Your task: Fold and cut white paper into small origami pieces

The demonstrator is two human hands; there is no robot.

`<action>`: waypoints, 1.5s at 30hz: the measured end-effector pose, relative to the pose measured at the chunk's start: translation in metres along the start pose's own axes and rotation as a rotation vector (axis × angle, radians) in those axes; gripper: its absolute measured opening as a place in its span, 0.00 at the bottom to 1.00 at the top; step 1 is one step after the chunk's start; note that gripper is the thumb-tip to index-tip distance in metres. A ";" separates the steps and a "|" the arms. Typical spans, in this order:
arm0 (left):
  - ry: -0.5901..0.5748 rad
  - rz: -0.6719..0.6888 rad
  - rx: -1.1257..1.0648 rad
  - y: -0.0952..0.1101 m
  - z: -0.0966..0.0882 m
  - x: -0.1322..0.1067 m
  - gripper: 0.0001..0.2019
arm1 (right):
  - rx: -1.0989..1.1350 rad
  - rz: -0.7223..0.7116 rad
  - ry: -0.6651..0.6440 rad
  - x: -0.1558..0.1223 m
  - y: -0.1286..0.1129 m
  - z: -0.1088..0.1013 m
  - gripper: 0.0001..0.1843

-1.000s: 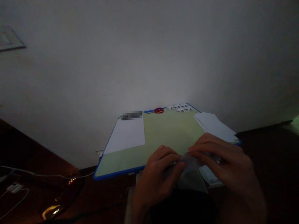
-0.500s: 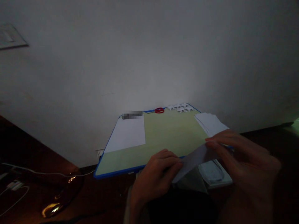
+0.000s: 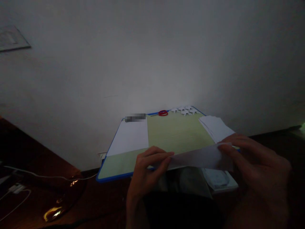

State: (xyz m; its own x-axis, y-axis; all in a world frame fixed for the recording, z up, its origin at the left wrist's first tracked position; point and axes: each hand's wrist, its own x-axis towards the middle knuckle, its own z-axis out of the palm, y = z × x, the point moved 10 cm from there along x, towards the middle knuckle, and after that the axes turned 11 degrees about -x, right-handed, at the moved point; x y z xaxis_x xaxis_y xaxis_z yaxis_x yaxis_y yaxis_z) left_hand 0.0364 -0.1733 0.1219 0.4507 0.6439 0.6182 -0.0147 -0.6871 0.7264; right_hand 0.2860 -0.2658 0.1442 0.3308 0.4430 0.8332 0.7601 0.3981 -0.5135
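Observation:
Between my two hands a folded white sheet of paper stretches across the table's near edge, held in the air. My left hand pinches its left end between thumb and fingers. At the other end, the thumb and fingers of my right hand are closed on the upper right corner. A stack of white paper lies just beyond my right hand, at the table's right edge. The table has a pale green top and a blue rim.
A large white sheet covers the table's left side. Red-handled scissors and several small folded white paper pieces lie along the back edge by the wall. A white cable runs at the lower left.
My left hand has moved left and slightly up, and my right hand slightly right. The paper now spans wider and more level between them.

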 end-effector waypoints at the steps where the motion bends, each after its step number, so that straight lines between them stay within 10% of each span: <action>1: 0.037 0.019 0.007 0.002 -0.004 0.000 0.09 | 0.011 -0.013 -0.011 0.001 -0.001 0.001 0.07; 28: 0.026 -0.051 0.108 -0.017 -0.025 -0.010 0.11 | -0.090 0.266 0.290 -0.013 0.040 -0.028 0.06; 32: 0.204 -0.035 0.061 -0.016 -0.043 -0.011 0.09 | -0.063 0.331 0.108 -0.013 0.055 -0.018 0.10; 37: 0.376 -0.043 0.026 -0.010 -0.054 -0.017 0.10 | -0.101 0.276 -0.462 -0.020 0.070 0.028 0.17; 45: 0.092 -0.002 0.168 0.012 -0.002 -0.001 0.09 | 0.086 0.080 -0.654 -0.023 0.013 0.089 0.12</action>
State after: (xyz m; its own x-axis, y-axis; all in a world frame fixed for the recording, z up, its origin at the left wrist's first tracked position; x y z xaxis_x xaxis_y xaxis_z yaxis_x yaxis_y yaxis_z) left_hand 0.0341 -0.1812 0.1304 0.3666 0.6684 0.6472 0.1387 -0.7272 0.6723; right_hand 0.2385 -0.1995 0.0996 -0.0434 0.8595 0.5093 0.6912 0.3939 -0.6059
